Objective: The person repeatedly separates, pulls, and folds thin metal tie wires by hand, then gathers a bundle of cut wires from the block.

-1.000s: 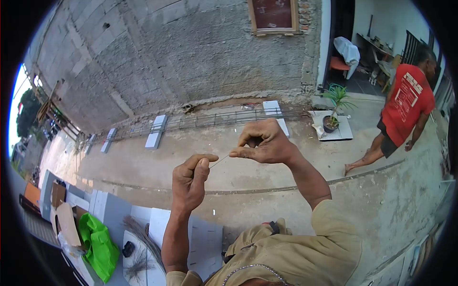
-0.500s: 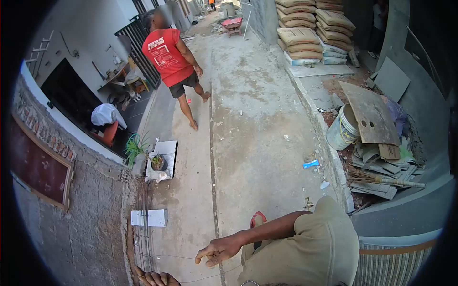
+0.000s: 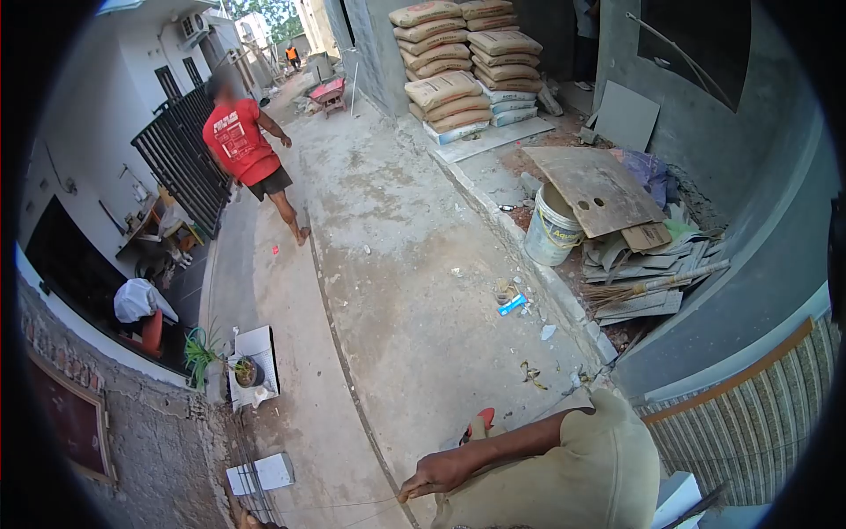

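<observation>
My right hand (image 3: 434, 473) is closed, its fingertips pinched on a thin wire (image 3: 352, 505) that stretches left, low above the concrete lane. Only a sliver of my left hand (image 3: 251, 522) shows at the bottom edge, close to several thin steel rods (image 3: 250, 472); its fingers are mostly cut off. Those rods run along the foot of the left wall, across a white block (image 3: 276, 472). My red shoe (image 3: 481, 421) shows beyond my right forearm.
A person in a red shirt (image 3: 238, 141) is farther up the lane. Left stands a potted plant (image 3: 248, 372) on a white board. Right are a bucket (image 3: 551, 231), stacked sacks (image 3: 445, 93), a broom (image 3: 661, 286) over scrap boards, and a raised kerb (image 3: 493, 220). A red wheelbarrow (image 3: 328, 93) stands farther back.
The view has swung right and up. My right hand's fingers, spread before, are now drawn together at the wire. My left hand has mostly left the frame. The person in red has walked farther away.
</observation>
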A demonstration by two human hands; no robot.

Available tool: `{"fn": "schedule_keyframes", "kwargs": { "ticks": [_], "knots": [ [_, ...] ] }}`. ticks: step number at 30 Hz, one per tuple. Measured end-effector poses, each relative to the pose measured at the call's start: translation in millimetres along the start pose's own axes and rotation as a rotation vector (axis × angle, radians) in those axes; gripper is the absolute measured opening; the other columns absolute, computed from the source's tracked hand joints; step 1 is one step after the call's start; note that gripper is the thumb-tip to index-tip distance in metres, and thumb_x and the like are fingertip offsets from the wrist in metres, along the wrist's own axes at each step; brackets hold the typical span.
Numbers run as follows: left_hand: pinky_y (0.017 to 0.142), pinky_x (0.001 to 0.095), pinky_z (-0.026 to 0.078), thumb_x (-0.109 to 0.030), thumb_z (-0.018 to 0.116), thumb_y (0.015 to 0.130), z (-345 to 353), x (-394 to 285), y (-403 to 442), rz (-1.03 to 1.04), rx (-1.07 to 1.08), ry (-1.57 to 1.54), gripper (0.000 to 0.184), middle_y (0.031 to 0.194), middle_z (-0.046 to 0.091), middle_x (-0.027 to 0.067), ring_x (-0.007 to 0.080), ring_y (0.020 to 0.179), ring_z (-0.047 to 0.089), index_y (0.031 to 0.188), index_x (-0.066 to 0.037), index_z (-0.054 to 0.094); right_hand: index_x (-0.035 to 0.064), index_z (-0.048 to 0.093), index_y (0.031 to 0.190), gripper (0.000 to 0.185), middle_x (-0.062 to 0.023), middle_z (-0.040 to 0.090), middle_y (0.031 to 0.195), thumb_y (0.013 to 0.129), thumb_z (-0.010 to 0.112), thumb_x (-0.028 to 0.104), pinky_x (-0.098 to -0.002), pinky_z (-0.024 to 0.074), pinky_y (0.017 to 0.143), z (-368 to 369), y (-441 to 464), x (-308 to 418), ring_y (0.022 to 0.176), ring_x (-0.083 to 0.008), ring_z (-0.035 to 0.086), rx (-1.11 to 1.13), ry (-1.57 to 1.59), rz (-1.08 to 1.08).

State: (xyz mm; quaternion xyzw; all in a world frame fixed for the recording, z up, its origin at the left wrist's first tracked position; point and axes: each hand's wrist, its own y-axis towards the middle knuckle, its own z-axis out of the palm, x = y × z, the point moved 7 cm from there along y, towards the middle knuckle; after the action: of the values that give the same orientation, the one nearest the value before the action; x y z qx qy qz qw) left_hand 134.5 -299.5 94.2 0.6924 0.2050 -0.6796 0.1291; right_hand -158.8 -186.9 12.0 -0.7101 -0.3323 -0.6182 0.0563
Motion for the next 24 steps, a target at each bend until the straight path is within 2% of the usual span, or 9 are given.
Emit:
{"fn": "schedule_keyframes", "kwargs": {
  "ticks": [3,4,7,10,13,14,18,21,24],
  "knots": [
    [0.035,0.0233,0.036,-0.035,0.059,0.090,-8.7,6.7,2.1,0.009,0.135,0.041,0.022,0.060,0.049,0.0003,0.0119,0.046,0.046,0.087,-0.016,0.047,0.0070,0.053,0.120,0.031,-0.0202,0.064,0.091,0.099,0.040,0.026,-0.0422,0.0470,0.069,2.7,-8.1,0.6,0.077,-0.0359,0.061,0.143,-0.278,0.206],
    [0.038,0.0286,0.042,-0.037,0.054,0.093,-29.7,31.8,29.0,0.018,0.217,0.047,0.023,0.068,0.057,0.0038,0.0160,0.051,0.054,0.094,-0.014,0.052,0.0073,0.053,0.121,0.032,-0.0198,0.064,0.090,0.099,0.041,0.026,-0.0426,0.0471,0.068,4.1,-10.3,-1.9,0.076,-0.0359,0.061,0.104,-0.281,0.206],
    [0.041,0.0346,0.047,-0.040,0.047,0.095,-85.5,124.7,113.0,-0.355,0.476,-0.476,0.031,0.080,0.064,0.0082,0.0207,0.056,0.059,0.107,-0.013,0.055,0.0084,0.051,0.125,0.033,-0.0182,0.063,0.087,0.098,0.042,0.025,-0.0430,0.0475,0.067,12.6,-17.9,-12.6,0.073,-0.0353,0.061,-0.025,-0.267,0.161],
    [0.044,0.0378,0.050,-0.043,0.044,0.095,-101.1,141.1,128.5,-0.237,0.571,-0.656,0.038,0.088,0.067,0.0110,0.0242,0.061,0.063,0.113,-0.013,0.058,0.0093,0.050,0.128,0.034,-0.0161,0.063,0.084,0.097,0.046,0.022,-0.0411,0.0483,0.065,20.3,-25.1,-3.5,0.072,-0.0329,0.061,-0.143,-0.247,0.065],
    [0.043,0.0295,0.046,-0.032,0.053,0.091,-89.1,113.2,89.2,0.060,0.386,-0.359,0.029,0.079,0.064,0.0094,0.0185,0.056,0.058,0.107,-0.010,0.061,0.0101,0.049,0.130,0.036,-0.0142,0.063,0.083,0.095,0.049,0.019,-0.0381,0.0491,0.064,23.4,-31.3,4.5,0.074,-0.0300,0.062,-0.134,-0.310,0.053],
    [0.042,0.0220,0.040,-0.018,0.059,0.086,-34.9,25.7,-0.3,0.253,-0.049,-0.050,0.023,0.069,0.058,0.0063,0.0121,0.048,0.049,0.105,-0.005,0.060,0.0107,0.050,0.129,0.035,-0.0137,0.063,0.083,0.095,0.050,0.018,-0.0373,0.0492,0.064,25.1,-34.5,0.8,0.075,-0.0293,0.062,-0.117,-0.315,0.056],
    [0.038,0.0201,0.031,-0.004,0.063,0.081,-8.1,19.2,-13.2,0.149,-0.063,-0.101,0.021,0.057,0.048,0.0011,0.0084,0.043,0.039,0.102,-0.002,0.060,0.0146,0.052,0.127,0.034,-0.0111,0.062,0.083,0.094,0.051,0.020,-0.0366,0.0494,0.064,18.0,-55.4,-32.2,0.077,-0.0282,0.062,-0.105,-0.363,0.192],
    [0.038,0.0201,0.030,-0.002,0.064,0.081,1.5,58.1,18.6,0.105,0.068,0.103,0.024,0.055,0.046,-0.0010,0.0078,0.043,0.038,0.105,-0.003,0.061,0.0169,0.054,0.125,0.032,-0.0095,0.062,0.084,0.094,0.052,0.023,-0.0361,0.0494,0.064,-3.6,-64.4,-54.7,0.077,-0.0285,0.062,-0.125,-0.404,0.313],
    [0.040,0.0204,0.031,-0.002,0.066,0.080,49.1,51.8,24.3,0.162,0.082,0.219,0.025,0.055,0.046,-0.0024,0.0072,0.043,0.038,0.105,-0.005,0.063,0.0180,0.054,0.126,0.032,-0.0092,0.061,0.082,0.094,0.052,0.024,-0.0360,0.0485,0.061,-33.9,-67.5,-83.0,0.074,-0.0283,0.061,-0.093,-0.444,0.495]
  ]
}}
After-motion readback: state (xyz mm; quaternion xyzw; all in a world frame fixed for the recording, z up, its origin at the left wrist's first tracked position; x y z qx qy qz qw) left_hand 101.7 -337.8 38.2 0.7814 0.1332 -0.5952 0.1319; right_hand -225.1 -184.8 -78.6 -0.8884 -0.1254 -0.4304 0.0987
